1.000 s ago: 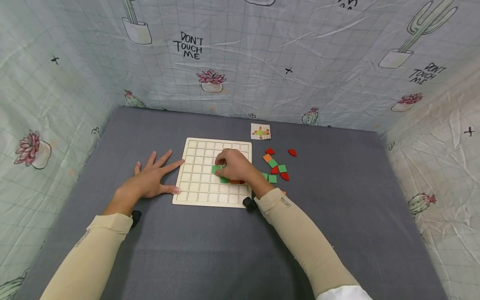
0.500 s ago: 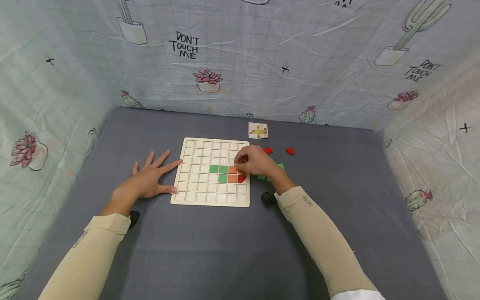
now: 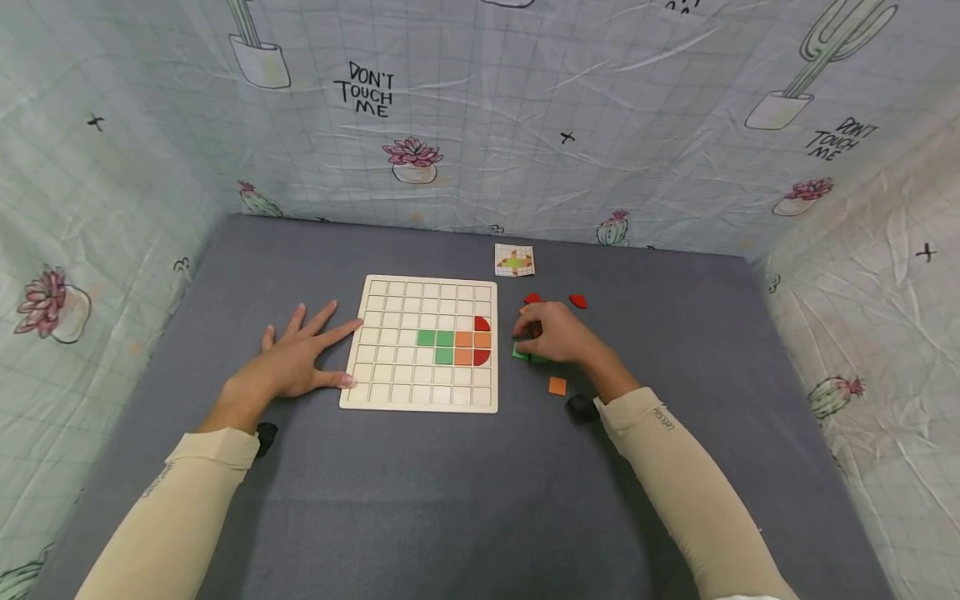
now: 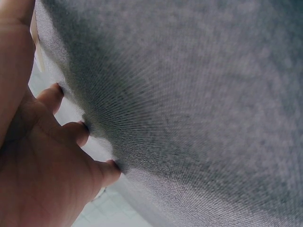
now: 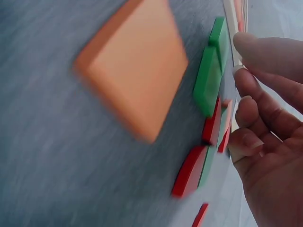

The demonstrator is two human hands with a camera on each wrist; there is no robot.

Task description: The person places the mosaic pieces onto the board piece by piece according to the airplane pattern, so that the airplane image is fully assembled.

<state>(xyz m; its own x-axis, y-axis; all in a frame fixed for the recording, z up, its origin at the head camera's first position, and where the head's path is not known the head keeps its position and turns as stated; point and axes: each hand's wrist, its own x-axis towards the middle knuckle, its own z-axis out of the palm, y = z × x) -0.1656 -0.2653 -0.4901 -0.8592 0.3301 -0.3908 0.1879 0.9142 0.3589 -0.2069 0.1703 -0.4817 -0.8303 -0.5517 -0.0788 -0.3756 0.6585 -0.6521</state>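
Observation:
My left hand (image 3: 288,365) lies spread at the left side of the wooden grid board (image 3: 390,392), index fingertip and thumb tip at its edge. In the left wrist view its other fingertips (image 4: 110,172) touch the cloth. On the board, green tiles (image 3: 445,356), orange tiles (image 3: 463,357) and rounded red tiles (image 3: 482,357) fill some squares right of centre. My right hand (image 3: 558,335) is over the loose pieces right of the board, fingers bent, holding nothing visible. Green tiles (image 5: 208,80) lie close by its fingertips in the right wrist view.
A small pattern card (image 3: 514,260) lies behind the board. Loose red pieces (image 3: 577,301) are scattered at the right, and a single orange tile (image 3: 557,386) sits nearer the front. Printed cloth (image 3: 480,108) walls the grey table (image 3: 420,517) at back and sides.
My right hand has moved right, off the board to the loose pieces. A red rounded tile and an orange tile now show at the board's right side, uncovered. The left hand stays put.

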